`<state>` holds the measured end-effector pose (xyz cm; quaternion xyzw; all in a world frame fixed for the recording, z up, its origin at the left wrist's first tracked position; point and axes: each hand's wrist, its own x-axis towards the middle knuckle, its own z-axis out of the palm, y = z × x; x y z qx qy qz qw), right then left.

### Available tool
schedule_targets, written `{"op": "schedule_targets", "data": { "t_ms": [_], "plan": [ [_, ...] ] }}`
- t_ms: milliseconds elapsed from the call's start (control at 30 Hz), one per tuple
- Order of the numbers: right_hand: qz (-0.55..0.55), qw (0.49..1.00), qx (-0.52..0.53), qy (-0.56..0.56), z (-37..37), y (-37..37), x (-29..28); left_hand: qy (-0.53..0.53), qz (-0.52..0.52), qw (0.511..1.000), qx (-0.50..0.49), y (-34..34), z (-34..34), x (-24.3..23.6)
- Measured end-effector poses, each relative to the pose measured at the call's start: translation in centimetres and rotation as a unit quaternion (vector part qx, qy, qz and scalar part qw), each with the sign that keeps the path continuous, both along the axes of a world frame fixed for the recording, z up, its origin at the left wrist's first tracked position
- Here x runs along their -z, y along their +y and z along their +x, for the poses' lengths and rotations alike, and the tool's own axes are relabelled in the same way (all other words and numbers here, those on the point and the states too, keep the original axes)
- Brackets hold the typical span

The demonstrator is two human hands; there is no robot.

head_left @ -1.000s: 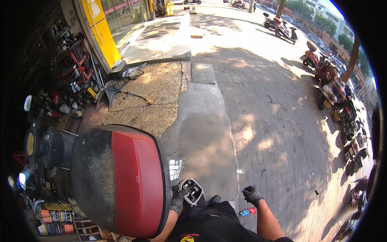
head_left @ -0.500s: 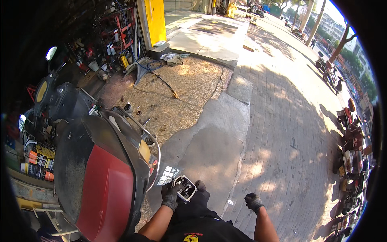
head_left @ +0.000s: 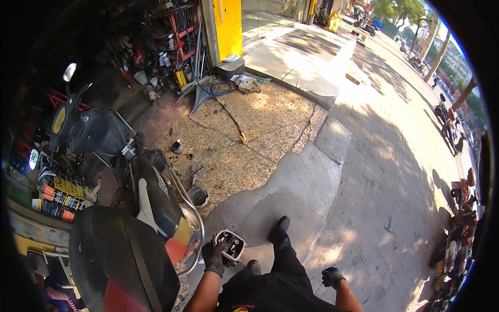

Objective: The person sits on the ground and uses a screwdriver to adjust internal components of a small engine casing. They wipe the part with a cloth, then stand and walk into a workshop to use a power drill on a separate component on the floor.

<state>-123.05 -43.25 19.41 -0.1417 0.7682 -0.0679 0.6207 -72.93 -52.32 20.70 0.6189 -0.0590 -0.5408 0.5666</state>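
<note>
My left hand (head_left: 212,257), in a dark glove, is closed around the edge of a squarish metal engine part (head_left: 230,246). The part has a pale rim and a dark inside with several light round fittings, facing up in front of my body. On the other side my right hand (head_left: 331,277), also gloved, hangs low over the paving with its fingers curled into a loose fist. Nothing shows sticking out of it. Just left of the engine part runs the bent metal rail (head_left: 198,229) of a scooter (head_left: 117,260) with a black seat.
Ahead on the speckled ground lie a round pan (head_left: 198,196), a small can (head_left: 177,146) and a blue hose (head_left: 223,92). Shelves (head_left: 182,31) with bottles stand in the dark shop at the left. Parked motorbikes (head_left: 457,229) line the right side. A concrete step (head_left: 312,93) edges the entrance.
I have moved forward, and one black-shoed foot is now stretched ahead. The scooter sits further back in view. The engine part stays in my left hand; my right fist is lower.
</note>
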Motion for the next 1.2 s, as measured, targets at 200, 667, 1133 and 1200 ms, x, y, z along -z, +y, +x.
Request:
{"op": "schedule_targets", "data": {
  "t_ms": [200, 667, 1133, 1200],
  "plan": [
    [-0.043, 0.999, -0.017, -0.009, -2.7, -19.4, 3.1, -0.037, 0.001, 0.998, -0.043, -9.8, -1.9, -1.9],
    [-0.325, 0.801, -0.496, -0.082, 17.6, -66.8, -4.2, 0.041, -0.096, 0.995, 0.008, -39.7, -6.7, -10.7],
    [-0.149, 0.926, -0.256, -0.232, 25.4, -94.7, -12.1, 0.098, -0.127, 0.979, 0.122, -73.9, -3.4, -11.8],
    [-0.167, 0.92, -0.252, -0.248, 26.0, -99.0, -12.3, 0.183, -0.115, 0.973, 0.084, -77.9, -3.3, -11.7]
  ]
}}
